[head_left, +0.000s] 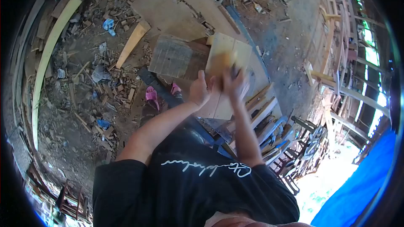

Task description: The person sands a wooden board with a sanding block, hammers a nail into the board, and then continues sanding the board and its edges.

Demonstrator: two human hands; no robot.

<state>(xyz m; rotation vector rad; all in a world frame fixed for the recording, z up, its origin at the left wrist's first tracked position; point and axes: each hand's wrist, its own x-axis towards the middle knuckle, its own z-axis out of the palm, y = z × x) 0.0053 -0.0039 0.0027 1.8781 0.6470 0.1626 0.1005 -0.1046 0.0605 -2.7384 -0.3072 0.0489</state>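
A pale wooden panel (pixel 218 106) of joined boards lies in front of me on the work surface. Over it, my right hand (pixel 235 85) is smeared by motion, close to a blurred yellowish-brown piece (pixel 223 65); how its fingers sit around that piece is unclear. My left hand (pixel 202 89) is at the panel's left side, its thumb raised and the other fingers partly hidden beside the blurred piece. A weathered grey board (pixel 170 56) lies just left of the panel.
Wood scraps and blue plastic (pixel 109 26) litter the ground at left. A curved plank (pixel 131 44) lies beyond the grey board. Tools and wood strips (pixel 269 128) crowd the right side near my right forearm. A blue tarp (pixel 357 185) hangs at lower right.
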